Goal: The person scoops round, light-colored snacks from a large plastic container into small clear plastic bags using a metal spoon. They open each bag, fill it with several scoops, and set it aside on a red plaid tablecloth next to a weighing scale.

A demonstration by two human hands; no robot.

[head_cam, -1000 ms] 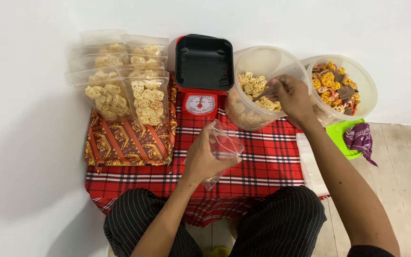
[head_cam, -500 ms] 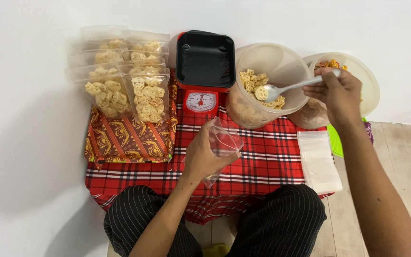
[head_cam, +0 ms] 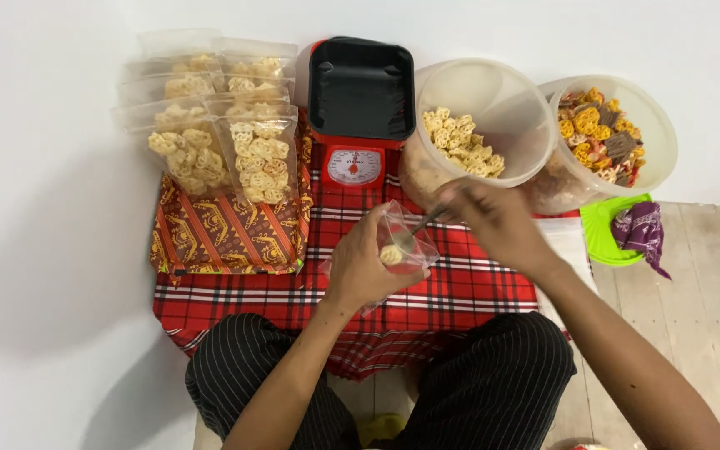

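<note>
**Spoon tipped into a clear pouch over the checked cloth**

A red-and-black checked cloth [head_cam: 468, 287] covers the low table, and everything stands on or beside it. At the far right sits a round clear tub [head_cam: 656, 125] holding mixed crackers in yellow, orange and brown. Just left of it, a second clear tub [head_cam: 493, 96] is partly filled with pale yellow flower-shaped crackers. Left again, at the far middle, a red kitchen scale [head_cam: 354, 165] carries an empty black square tray [head_cam: 362, 87]. On the far left, a batch of filled clear pouches [head_cam: 218, 117] of the same pale crackers rests on a patterned orange-brown box [head_cam: 227, 237]. At the right edge, a small green lid [head_cam: 602, 237] holds a purple wrapper [head_cam: 642, 229].

Near the middle, the left hand [head_cam: 360, 271] curls around a small clear pouch [head_cam: 406, 242], gripping it upright and open above the cloth; a few crackers lie inside. The right hand [head_cam: 497, 221] pinches the handle of a spoon [head_cam: 418, 229], whose bowl dips into the pouch's mouth.
</note>
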